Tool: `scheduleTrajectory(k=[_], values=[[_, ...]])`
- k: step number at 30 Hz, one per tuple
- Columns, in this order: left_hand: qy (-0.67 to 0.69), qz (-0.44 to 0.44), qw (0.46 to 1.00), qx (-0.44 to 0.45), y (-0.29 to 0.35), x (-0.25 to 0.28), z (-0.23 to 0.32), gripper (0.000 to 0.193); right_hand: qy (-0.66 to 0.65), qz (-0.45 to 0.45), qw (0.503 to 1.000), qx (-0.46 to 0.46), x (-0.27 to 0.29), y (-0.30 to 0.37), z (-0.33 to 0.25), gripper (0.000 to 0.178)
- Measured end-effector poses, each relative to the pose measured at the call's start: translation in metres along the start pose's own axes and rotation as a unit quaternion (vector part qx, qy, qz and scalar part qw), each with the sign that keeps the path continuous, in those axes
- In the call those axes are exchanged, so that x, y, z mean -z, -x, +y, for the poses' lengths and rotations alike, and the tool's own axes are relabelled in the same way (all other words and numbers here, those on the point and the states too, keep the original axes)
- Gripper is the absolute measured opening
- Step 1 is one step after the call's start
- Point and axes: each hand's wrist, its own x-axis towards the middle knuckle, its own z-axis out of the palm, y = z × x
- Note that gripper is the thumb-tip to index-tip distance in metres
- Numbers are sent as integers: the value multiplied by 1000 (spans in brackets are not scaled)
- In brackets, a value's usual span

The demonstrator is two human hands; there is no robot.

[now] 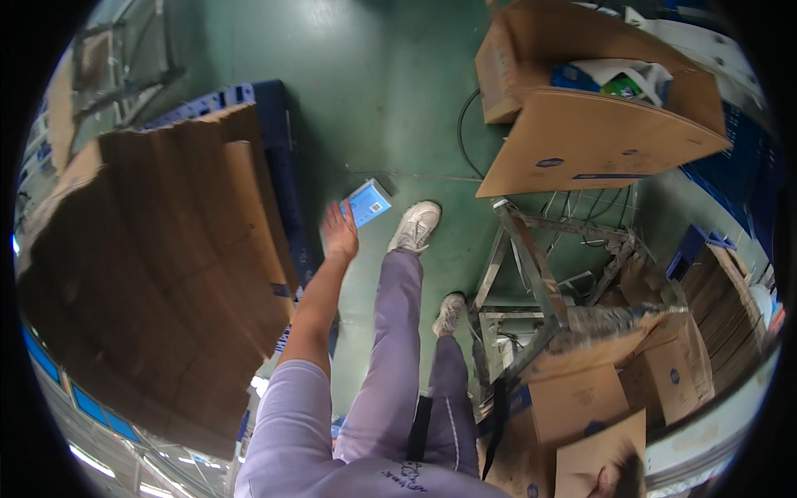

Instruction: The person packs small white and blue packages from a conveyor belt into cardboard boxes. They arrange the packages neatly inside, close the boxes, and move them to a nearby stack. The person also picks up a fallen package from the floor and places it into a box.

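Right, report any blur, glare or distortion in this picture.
Head view: edges bow toward the black fisheye rim; pale glare lies on the green floor near the top; the right hand, at the lower edge, looks blurred.

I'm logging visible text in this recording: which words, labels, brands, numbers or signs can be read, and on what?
None can be read clearly.
Blue-and-white packet by the left hand: print and a square code, too small.
Open carton's flap: blue marks and a band, too small.
Lavender top: dark lettering, too foreshortened.
Lower-right carton: blue mark, too small.
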Motion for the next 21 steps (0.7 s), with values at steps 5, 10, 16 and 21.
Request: scheduleTrajectory(k=[5,10,16,21], values=[[44,-89,993,-68,-90,-30,45,125,63,104,992,-26,-52,-30,6,56],[127,-96,987,8,-117,-75,54,99,108,129,985,-40,-66,-37,-4,55],[677,19,728,107,-69,20,69,43,90,91,991,-49,-37,-24,-12,54],[750,64,633,182,-30,99,83,16,41,30,997,-53,2,-9,-10,53]])
